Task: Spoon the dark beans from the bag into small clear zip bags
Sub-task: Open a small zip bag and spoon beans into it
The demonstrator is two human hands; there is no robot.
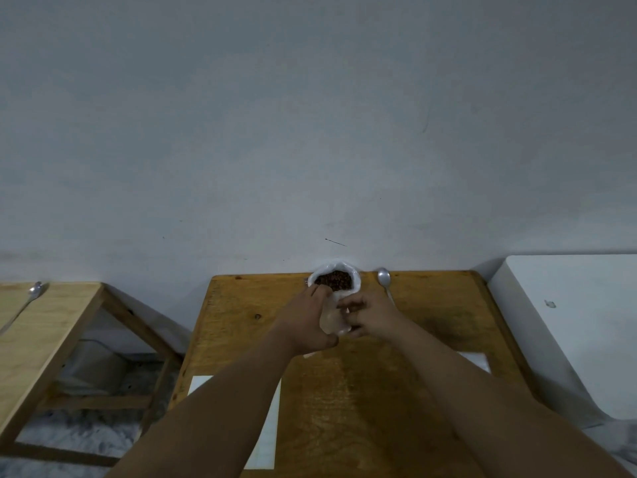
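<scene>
A white plastic bag (356, 278) stands open at the far edge of the wooden table (431, 326), with dark beans (333, 280) showing inside. Just in front of it both hands hold a small clear zip bag (332, 320). My left hand (305, 320) grips its left side and my right hand (370, 315) pinches its right side near the top. A metal spoon (384, 279) lies on the table to the right of the bean bag, untouched.
White sheets lie on the table at the near left (267, 426) and at the right (477, 360). A second wooden table (51, 326) stands to the left with another spoon (34, 290) on it. A white surface (579, 322) stands to the right.
</scene>
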